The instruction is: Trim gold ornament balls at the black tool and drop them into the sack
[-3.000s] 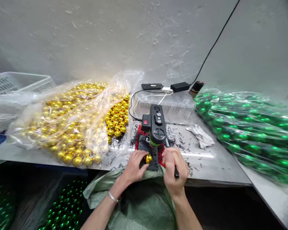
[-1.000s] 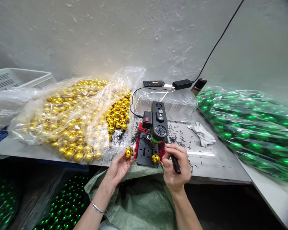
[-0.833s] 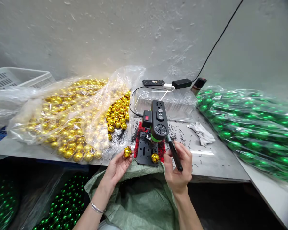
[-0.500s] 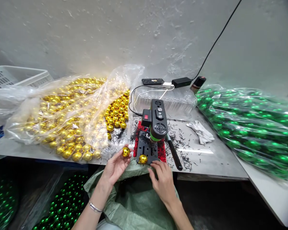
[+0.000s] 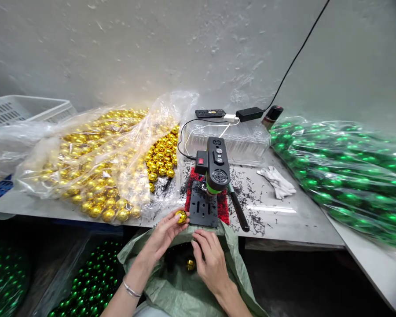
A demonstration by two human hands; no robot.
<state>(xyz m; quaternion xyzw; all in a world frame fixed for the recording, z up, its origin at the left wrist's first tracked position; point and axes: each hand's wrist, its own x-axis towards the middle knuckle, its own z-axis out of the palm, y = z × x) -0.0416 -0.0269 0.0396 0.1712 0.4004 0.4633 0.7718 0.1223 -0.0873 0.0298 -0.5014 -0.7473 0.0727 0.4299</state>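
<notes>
My left hand (image 5: 166,231) pinches a shiny gold ball (image 5: 181,217) between thumb and fingers, just left of the black slotted base plate (image 5: 203,211). My right hand (image 5: 213,259) is at the front edge of the table, its fingers loosely bent and slightly apart, holding nothing. Beside its thumb, a second gold ball (image 5: 190,264) shows in the dark mouth of a green woven sack (image 5: 171,290); whether it touches anything I cannot tell. A small black machine (image 5: 218,165) with a red switch stands over the plate, its black lever handle (image 5: 239,211) slanting to the right.
Clear plastic bags of gold balls (image 5: 105,176) lie on the left, and a large bag of green balls (image 5: 343,176) on the right. Black shavings (image 5: 257,220) and white gloves (image 5: 277,181) lie near the machine. More green balls (image 5: 89,277) are below the table.
The gold ball on the plate's front edge has left it, and one now shows in the sack's mouth. My right hand moved down and left; my left hand moved slightly right with its ball.
</notes>
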